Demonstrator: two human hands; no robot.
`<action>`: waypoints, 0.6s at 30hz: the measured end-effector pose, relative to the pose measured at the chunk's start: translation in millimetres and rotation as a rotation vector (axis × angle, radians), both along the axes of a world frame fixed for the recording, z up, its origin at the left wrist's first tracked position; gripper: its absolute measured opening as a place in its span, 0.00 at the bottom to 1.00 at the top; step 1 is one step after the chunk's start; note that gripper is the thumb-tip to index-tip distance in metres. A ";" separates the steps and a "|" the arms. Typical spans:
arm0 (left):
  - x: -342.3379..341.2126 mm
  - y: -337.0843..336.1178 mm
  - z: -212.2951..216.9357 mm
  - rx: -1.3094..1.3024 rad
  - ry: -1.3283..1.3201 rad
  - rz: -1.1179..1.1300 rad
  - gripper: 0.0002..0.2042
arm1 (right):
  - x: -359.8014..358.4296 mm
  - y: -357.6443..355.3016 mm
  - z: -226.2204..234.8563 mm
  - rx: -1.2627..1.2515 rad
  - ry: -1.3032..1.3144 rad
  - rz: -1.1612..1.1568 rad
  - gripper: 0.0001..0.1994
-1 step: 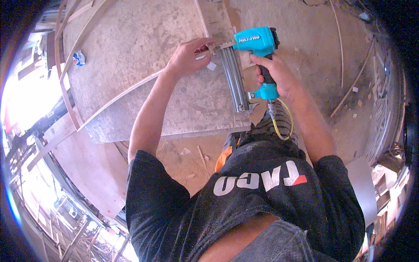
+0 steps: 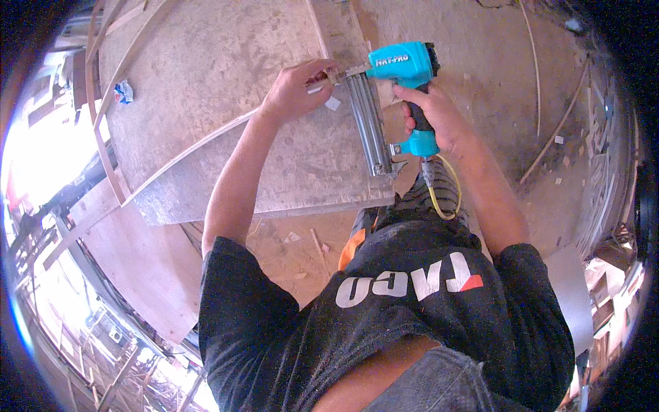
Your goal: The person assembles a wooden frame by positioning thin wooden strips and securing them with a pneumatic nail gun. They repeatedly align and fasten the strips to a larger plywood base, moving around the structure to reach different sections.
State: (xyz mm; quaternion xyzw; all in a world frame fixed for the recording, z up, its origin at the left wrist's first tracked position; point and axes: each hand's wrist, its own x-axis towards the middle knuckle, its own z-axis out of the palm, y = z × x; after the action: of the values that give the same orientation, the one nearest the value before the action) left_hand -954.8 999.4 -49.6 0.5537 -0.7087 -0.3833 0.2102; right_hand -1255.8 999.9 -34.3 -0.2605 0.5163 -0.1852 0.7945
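My right hand (image 2: 443,118) is wrapped round the black grip of a teal nail gun (image 2: 401,63). The gun lies sideways, its nose pointing left and its grey magazine (image 2: 367,127) slanting down toward me. A yellow air hose (image 2: 434,192) hangs from the base of the grip. At the nose, my left hand (image 2: 292,93) is closed round the corner of a thin wooden strip frame (image 2: 206,141). One strip runs from this hand to the lower left, another upward. The nose meets the wood beside my fingertips; whether it touches cannot be made out.
Beneath the frame lies a stained wooden board (image 2: 206,62), with its front edge near my legs. A crumpled blue-and-white wrapper (image 2: 123,92) rests on it. Loose strips (image 2: 535,75) and small scraps lie to the right. A pale plywood sheet (image 2: 141,268) leans at the lower left.
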 end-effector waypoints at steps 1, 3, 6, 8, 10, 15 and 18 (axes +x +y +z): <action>-1.3 0.8 1.7 -0.024 -0.012 0.003 0.21 | -0.1 0.1 -0.4 0.002 0.001 -0.002 0.13; -4.0 -0.5 6.3 -0.041 -0.035 -0.034 0.20 | -0.5 0.7 -1.8 0.010 -0.003 -0.012 0.13; -3.0 -0.6 4.7 -0.065 -0.042 -0.070 0.18 | 0.0 1.1 -0.5 0.019 -0.012 -0.030 0.13; -2.6 -2.6 3.6 -0.067 -0.046 -0.093 0.18 | 0.5 1.3 1.4 0.019 -0.004 -0.048 0.13; -2.4 -5.1 4.4 -0.057 -0.058 -0.115 0.17 | 0.0 1.1 0.4 -0.001 -0.007 -0.039 0.12; -7.7 -0.9 1.5 -0.079 -0.006 -0.065 0.17 | -0.6 0.4 -1.5 -0.032 -0.005 -0.008 0.12; -8.3 -1.3 3.9 -0.079 -0.005 -0.066 0.18 | 1.3 -0.6 3.0 -0.016 -0.039 -0.017 0.12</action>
State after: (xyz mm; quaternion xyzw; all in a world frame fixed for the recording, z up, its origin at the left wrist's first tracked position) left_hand -963.1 998.1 -45.7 0.5221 -0.7418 -0.3603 0.2176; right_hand -1254.5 999.3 -31.3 -0.2587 0.5016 -0.2010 0.8007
